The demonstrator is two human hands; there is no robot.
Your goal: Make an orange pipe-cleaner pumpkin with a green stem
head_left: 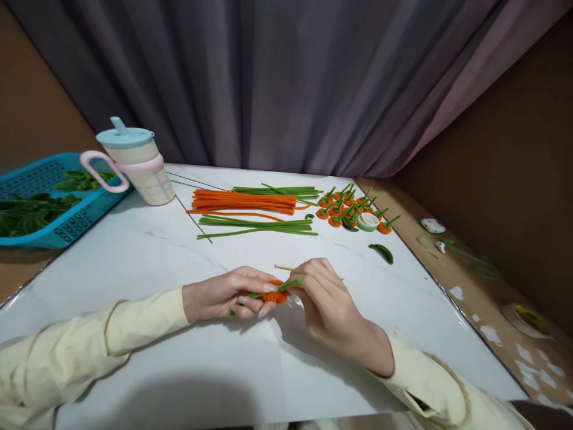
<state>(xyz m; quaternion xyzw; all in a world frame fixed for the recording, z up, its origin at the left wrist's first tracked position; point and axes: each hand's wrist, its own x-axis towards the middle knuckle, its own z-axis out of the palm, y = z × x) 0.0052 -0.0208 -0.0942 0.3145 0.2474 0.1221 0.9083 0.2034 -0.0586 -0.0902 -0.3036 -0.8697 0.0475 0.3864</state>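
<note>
My left hand (230, 294) and my right hand (329, 304) meet over the white table (147, 263), both pinching a small orange coil flower (274, 293) with a green pipe-cleaner stem. A thin wooden stick (286, 267) lies just behind my right fingers. Farther back lie a bundle of orange pipe cleaners (244, 201), green pipe cleaners (257, 225), and a cluster of finished orange flowers (347, 206).
A blue basket (49, 230) with green leaves sits at the far left. Beside it stands a lidded cup (138, 164) with a pink handle. A tape roll (368, 221) and a green leaf piece (382, 251) lie to the right. A curtain hangs behind.
</note>
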